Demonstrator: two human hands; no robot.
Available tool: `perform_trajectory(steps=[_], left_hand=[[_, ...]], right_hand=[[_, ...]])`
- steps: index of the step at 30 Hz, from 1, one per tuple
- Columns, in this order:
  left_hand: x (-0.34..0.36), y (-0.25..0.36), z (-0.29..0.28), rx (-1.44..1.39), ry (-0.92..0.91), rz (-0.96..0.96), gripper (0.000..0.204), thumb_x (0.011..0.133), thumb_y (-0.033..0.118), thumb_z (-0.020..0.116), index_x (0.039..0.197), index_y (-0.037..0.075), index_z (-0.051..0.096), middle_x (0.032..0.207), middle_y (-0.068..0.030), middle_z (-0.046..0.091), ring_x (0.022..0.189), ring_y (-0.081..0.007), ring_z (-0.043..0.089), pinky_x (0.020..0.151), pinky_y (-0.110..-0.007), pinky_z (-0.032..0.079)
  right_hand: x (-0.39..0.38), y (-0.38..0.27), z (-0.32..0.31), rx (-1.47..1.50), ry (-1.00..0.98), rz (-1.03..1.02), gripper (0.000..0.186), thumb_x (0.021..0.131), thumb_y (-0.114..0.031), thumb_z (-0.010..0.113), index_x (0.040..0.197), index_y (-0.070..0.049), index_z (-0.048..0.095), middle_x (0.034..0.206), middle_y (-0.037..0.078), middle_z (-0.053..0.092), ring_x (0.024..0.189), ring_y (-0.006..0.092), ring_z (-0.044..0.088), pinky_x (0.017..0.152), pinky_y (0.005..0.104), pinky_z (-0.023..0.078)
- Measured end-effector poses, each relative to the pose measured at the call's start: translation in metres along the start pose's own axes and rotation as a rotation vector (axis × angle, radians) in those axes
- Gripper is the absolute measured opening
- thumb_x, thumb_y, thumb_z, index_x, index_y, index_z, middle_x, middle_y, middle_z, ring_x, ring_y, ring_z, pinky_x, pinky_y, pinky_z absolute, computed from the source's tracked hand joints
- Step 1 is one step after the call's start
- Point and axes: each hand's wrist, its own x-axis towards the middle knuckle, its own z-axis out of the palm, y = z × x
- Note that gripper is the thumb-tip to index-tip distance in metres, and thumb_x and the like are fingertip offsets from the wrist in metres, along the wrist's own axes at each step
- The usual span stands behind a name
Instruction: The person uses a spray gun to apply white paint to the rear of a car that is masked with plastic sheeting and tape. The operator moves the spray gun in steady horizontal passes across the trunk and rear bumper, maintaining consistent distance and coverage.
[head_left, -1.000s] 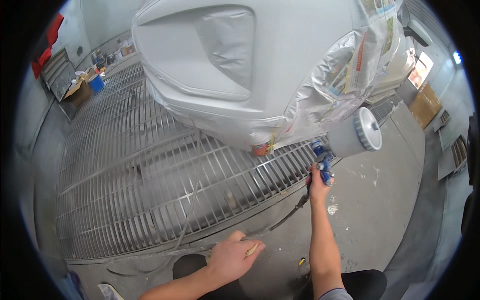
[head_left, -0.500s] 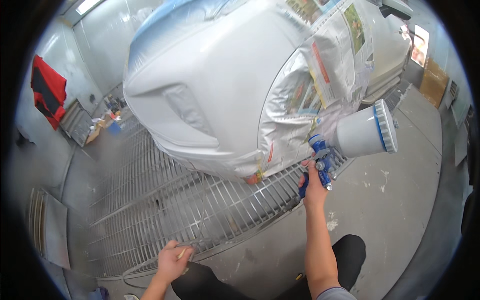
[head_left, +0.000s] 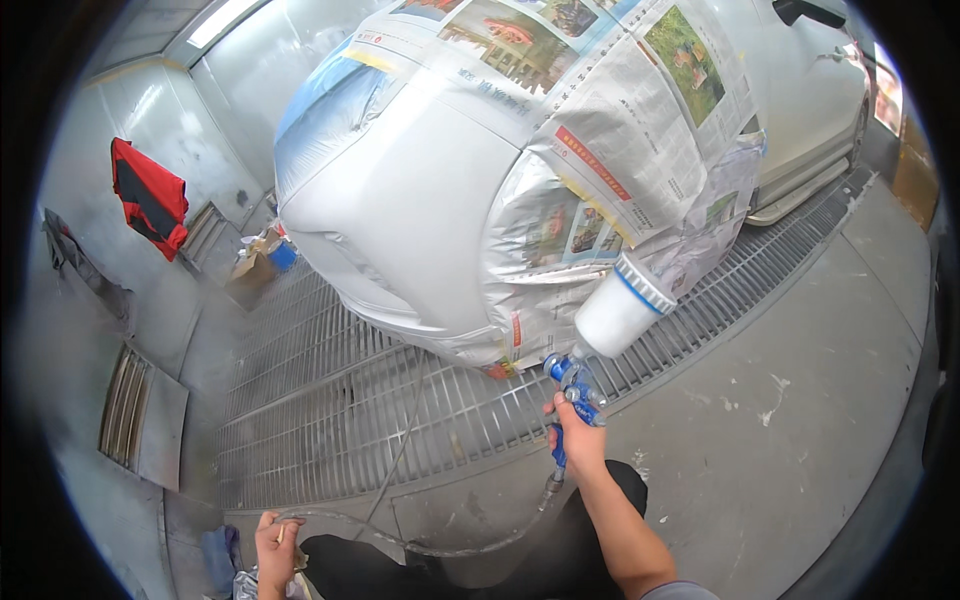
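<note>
My right hand is closed around the handle of a blue spray gun with a white paint cup tilted up on top. The gun is in front of the lower corner of a whitish car bumper, apart from it. From the handle, an air hose sags across above my legs to my left hand, whose fingers are closed on it. Newspaper sheets and silvery film mask the car beside and above the bumper. My right fingertips are partly hidden by the gun.
A metal floor grating runs under and around the car, with grey floor to the right. On the left wall hang a red-and-black cloth and a dark garment. Boxes and a slatted panel stand along that wall.
The spray gun and my right hand have moved left and lower in view. My left hand has also shifted left and down. The view has turned, showing more newspaper above the bumper.
</note>
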Motion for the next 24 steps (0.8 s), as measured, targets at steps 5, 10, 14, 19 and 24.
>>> perform_trajectory(steps=[5,10,14,19,24], left_hand=[[-0.031,0.018,-0.012,-0.01,0.072,-0.063,0.033,0.102,0.02,0.07,0.075,0.0,0.076,0.087,-0.0097,0.08,0.097,-0.0217,0.062,0.111,-0.045,0.036],[-0.055,0.036,-0.018,0.018,0.096,-0.083,0.032,0.102,0.025,0.069,0.09,-0.002,0.08,0.082,-0.0087,0.069,0.097,-0.0203,0.056,0.094,-0.038,0.044],[-0.057,0.058,-0.016,0.048,0.107,-0.064,0.039,0.105,0.033,0.067,0.092,-0.002,0.08,0.063,-0.0025,0.061,0.093,-0.0161,0.05,0.088,-0.035,0.043],[-0.062,0.056,-0.017,0.055,0.112,-0.105,0.04,0.107,0.034,0.065,0.094,-0.001,0.08,0.06,-0.0016,0.059,0.093,-0.0153,0.05,0.087,-0.034,0.042],[-0.06,0.061,-0.018,0.112,0.104,-0.062,0.04,0.107,0.033,0.064,0.094,-0.001,0.079,0.061,-0.0009,0.056,0.091,-0.0152,0.05,0.085,-0.033,0.042]], right_hand=[[0.012,0.01,-0.018,0.044,-0.003,0.105,0.018,0.106,-0.02,0.068,0.119,-0.008,0.068,0.092,0.007,0.069,0.049,0.0123,0.052,0.042,0.0284,0.042],[0.024,-0.043,0.003,0.057,-0.042,0.004,0.019,0.106,-0.021,0.068,0.118,-0.006,0.069,0.09,0.007,0.07,0.047,0.0124,0.051,0.041,0.0294,0.042],[0.03,-0.104,0.026,0.182,-0.076,-0.195,0.022,0.107,-0.022,0.067,0.119,-0.004,0.069,0.091,0.006,0.069,0.049,0.0123,0.052,0.042,0.0294,0.042],[0.035,-0.161,0.05,0.29,-0.029,-0.366,0.031,0.109,-0.024,0.064,0.133,-0.003,0.063,0.095,0.005,0.068,0.054,0.0112,0.054,0.047,0.0283,0.045],[0.026,-0.16,0.054,0.218,-0.067,-0.257,0.037,0.109,-0.027,0.064,0.136,-0.002,0.06,0.094,0.004,0.068,0.054,0.01,0.054,0.048,0.0279,0.046]])
